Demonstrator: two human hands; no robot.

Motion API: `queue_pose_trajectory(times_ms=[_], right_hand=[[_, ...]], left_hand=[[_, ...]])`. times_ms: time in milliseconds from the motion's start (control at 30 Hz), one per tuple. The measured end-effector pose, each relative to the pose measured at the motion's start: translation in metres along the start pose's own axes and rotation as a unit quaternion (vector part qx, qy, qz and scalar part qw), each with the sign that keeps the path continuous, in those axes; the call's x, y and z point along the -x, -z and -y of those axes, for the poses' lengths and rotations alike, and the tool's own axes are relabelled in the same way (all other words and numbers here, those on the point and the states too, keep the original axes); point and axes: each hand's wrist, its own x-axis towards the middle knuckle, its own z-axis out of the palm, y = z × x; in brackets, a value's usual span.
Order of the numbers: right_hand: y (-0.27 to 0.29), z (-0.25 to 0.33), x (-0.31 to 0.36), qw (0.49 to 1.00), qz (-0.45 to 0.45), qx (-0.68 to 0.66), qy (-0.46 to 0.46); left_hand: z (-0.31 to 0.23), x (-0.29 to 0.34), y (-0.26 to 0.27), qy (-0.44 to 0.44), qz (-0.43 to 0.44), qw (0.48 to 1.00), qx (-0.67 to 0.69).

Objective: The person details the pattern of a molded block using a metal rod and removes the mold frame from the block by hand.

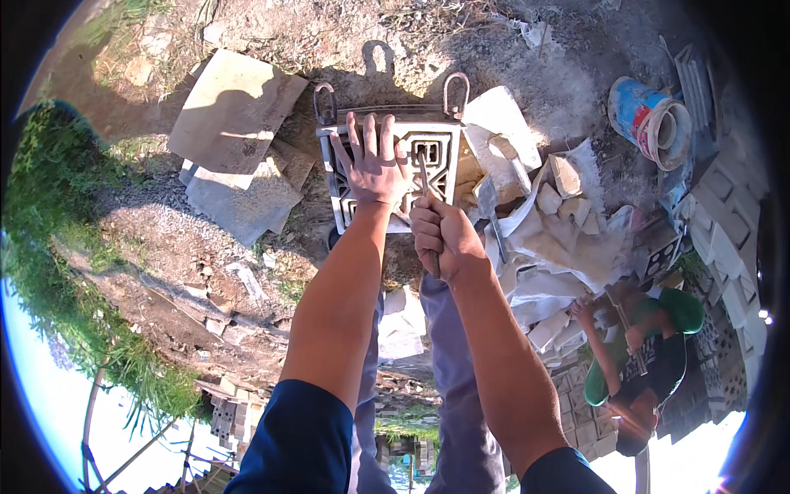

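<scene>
In front of me is a square pale lattice block (443,188) with dark geometric openings. Rusty metal loops, a left loop (326,103) and a right loop (455,95), rise at its far corners. My left hand (377,169) lies flat on the block's left half with fingers spread. Closed in a fist, my right hand (444,235) grips a thin metal tool (424,169). The tool's far end points into the opening at the block's upper right; its tip is hard to make out. A trowel (490,210) lies right of the block.
Flat slabs (234,107) lie on the left. A blue bucket (646,123) stands at the far right. Broken pieces (568,198) rest on a pale sheet (547,239). Another person (642,362) is at lower right, near stacked blocks (728,214).
</scene>
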Motion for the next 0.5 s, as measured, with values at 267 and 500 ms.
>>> queue_pose_trajectory(times_ms=[267,500], right_hand=[[-0.027,0.001,0.005,0.997,-0.024,-0.071,0.008],[-0.041,-0.001,0.006,0.995,-0.084,-0.034,0.047]], left_hand=[[0.004,0.002,-0.003,-0.012,-0.025,1.0,0.004],[0.01,0.002,-0.011,-0.039,-0.062,0.997,0.003]])
